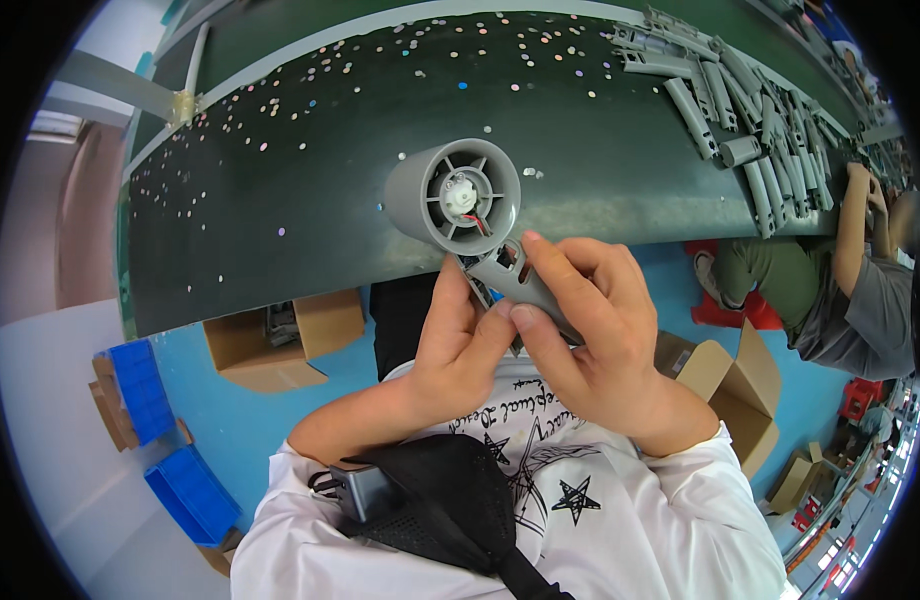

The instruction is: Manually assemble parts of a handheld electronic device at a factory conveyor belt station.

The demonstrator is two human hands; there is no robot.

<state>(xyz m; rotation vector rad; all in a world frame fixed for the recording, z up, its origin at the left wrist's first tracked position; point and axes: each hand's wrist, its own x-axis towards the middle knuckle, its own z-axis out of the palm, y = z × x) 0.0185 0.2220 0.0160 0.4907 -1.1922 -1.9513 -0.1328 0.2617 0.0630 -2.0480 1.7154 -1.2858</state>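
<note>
In front of my chest I hold a grey handheld fan with a round, tube-shaped head (408, 200). Spokes and a white hub with red wire show inside its opening. My left hand (448, 350) is closed round the open handle below the head, fingers along its left side. My right hand (610, 330) grips a grey slotted handle shell (542, 296) against that handle, the index finger near its upper end and the thumb lower down. Between the two halves a little blue shows; the rest of the inside is hidden by my fingers.
Piled grey handle shells (692, 115) lie at the table's far right. Small coloured discs (263, 147) are scattered over the dark table (330, 230). Cardboard boxes (255, 350) and blue bins (192, 495) stand on the floor. A co-worker (870, 300) sits at the right.
</note>
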